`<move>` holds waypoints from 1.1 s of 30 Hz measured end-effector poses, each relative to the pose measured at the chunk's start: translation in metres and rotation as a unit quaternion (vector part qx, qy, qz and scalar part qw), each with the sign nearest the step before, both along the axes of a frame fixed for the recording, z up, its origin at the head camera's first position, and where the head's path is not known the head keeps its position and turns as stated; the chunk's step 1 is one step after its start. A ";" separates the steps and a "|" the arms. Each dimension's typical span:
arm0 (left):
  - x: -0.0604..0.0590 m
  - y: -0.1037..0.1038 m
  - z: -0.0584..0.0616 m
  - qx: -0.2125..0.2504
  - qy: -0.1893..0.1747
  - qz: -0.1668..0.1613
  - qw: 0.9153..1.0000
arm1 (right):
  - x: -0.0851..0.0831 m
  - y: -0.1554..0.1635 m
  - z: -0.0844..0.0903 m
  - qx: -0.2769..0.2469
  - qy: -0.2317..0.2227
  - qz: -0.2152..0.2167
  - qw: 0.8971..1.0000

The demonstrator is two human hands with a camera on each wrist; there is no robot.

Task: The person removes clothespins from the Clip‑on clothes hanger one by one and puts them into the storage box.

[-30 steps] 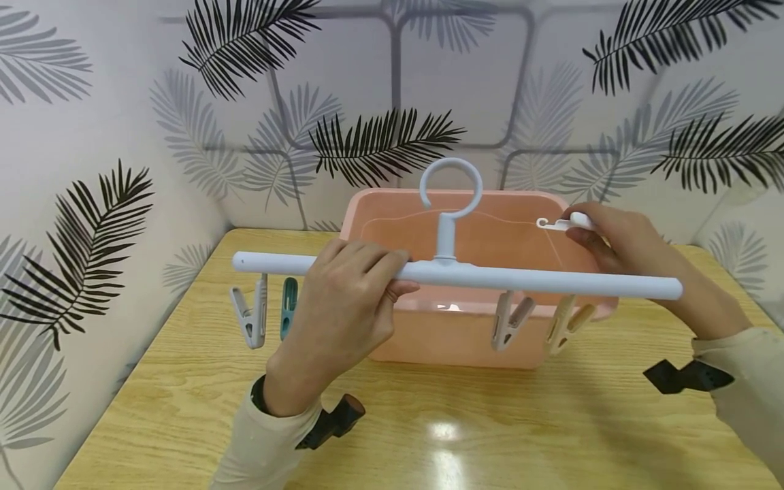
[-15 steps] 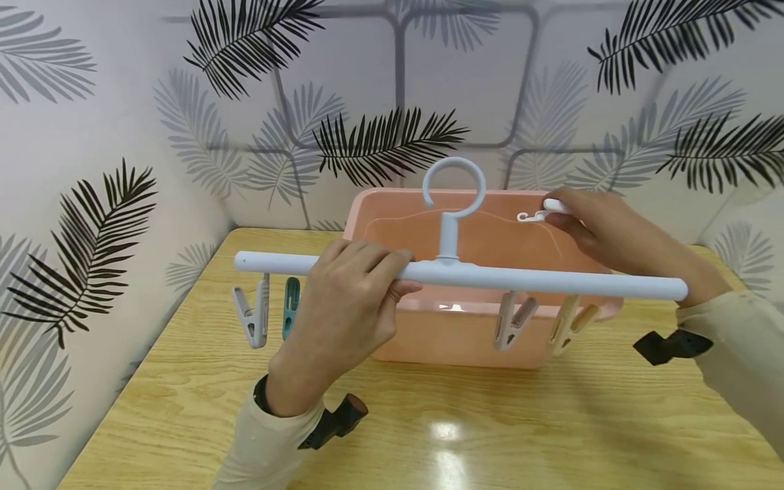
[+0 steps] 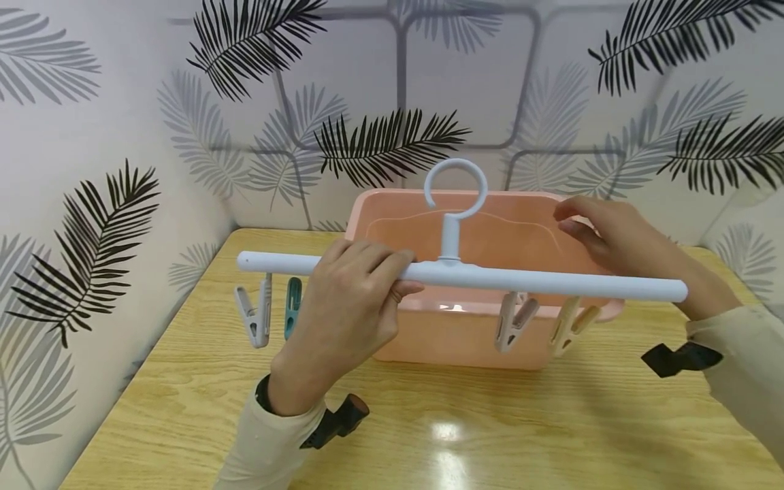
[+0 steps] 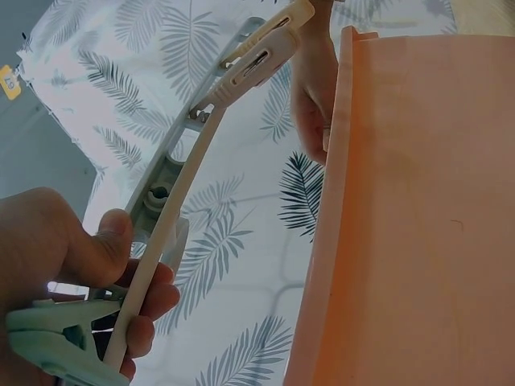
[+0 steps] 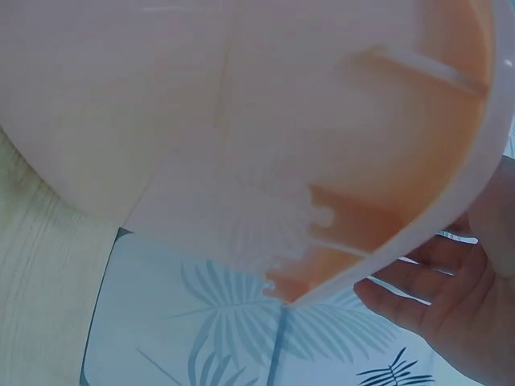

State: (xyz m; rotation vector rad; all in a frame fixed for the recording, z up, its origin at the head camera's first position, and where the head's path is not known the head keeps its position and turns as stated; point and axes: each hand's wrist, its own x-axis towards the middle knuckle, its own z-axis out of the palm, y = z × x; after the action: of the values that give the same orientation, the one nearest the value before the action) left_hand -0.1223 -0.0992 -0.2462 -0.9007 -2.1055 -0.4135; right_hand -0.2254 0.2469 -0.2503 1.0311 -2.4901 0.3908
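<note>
Gone from the right hand (image 3: pixel 618 235) since a moment back: the small white clip pinched there half a second ago, the fingers now loosely extended, gripping nothing, over the far right rim of the pink tub (image 3: pixel 465 333). Unchanged on the left: left hand (image 3: pixel 343 320) wrapped over the hanger bar (image 3: pixel 539 281), thumb beneath, grip closed round it left of the stem. Smooth pale-blue plastic rod, level above the tub's near rim, with a ring-shaped hook (image 3: pixel 455 185) standing upright. Hanging below: a white peg (image 3: pixel 254 318) and a teal peg (image 3: pixel 292 316) at the left end, two cream pegs (image 3: pixel 542 323) toward the right. Glossy rectangular tub with rounded corners, on a wood-grain table (image 3: pixel 184 401)
</note>
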 end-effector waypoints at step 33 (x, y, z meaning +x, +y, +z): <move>-0.006 0.006 -0.004 0.003 -0.002 -0.001 1.000 | 0.055 0.051 -0.017 -0.054 0.097 -0.062 0.992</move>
State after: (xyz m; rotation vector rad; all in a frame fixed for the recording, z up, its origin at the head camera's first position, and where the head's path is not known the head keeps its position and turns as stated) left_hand -0.1287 -0.0929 -0.2504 -0.8993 -2.1069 -0.4220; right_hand -0.1704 0.2975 -0.2673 0.8252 -2.3178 0.3632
